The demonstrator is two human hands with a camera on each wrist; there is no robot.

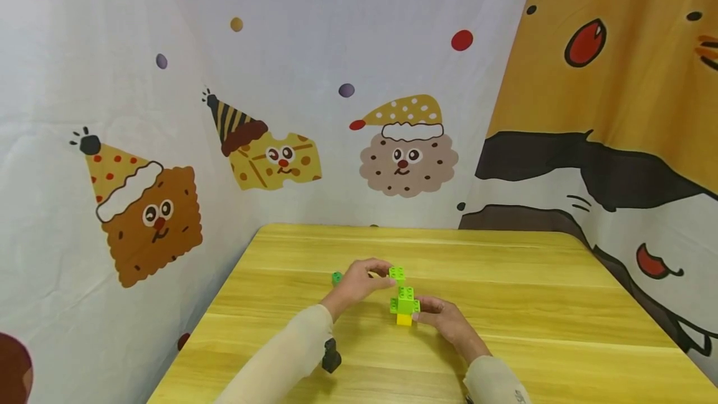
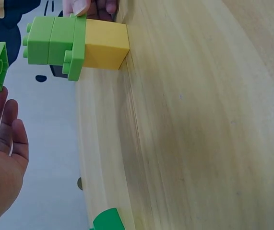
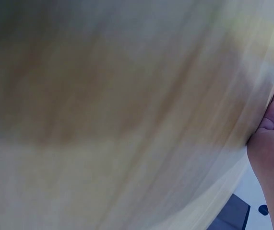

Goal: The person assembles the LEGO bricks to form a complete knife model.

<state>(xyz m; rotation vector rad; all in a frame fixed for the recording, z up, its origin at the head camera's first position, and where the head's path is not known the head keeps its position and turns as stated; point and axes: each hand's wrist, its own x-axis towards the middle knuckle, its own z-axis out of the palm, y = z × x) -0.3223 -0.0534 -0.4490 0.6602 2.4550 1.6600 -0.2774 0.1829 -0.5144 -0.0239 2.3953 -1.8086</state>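
Observation:
My left hand (image 1: 361, 279) pinches a lime green toy building brick (image 1: 397, 274) between thumb and fingers. It is held in the air just above and behind a small stack. In the left wrist view the brick's hollow underside (image 2: 1, 69) faces the stack, with a gap between them. The stack stands upright on the table: a yellow brick (image 2: 107, 44) at the bottom, a wider, thin green piece (image 2: 77, 52) over it, then two lime green bricks (image 2: 50, 40). My right hand (image 1: 445, 320) grips the stack's right side near the thin piece. Some of its fingers are hidden behind the stack.
A darker green brick (image 1: 336, 278) lies on the wooden table (image 1: 505, 279), left of my left hand. Beside the left sleeve is a small black object (image 1: 331, 356). A printed cloth (image 1: 314, 61) hangs behind the table and along its left side.

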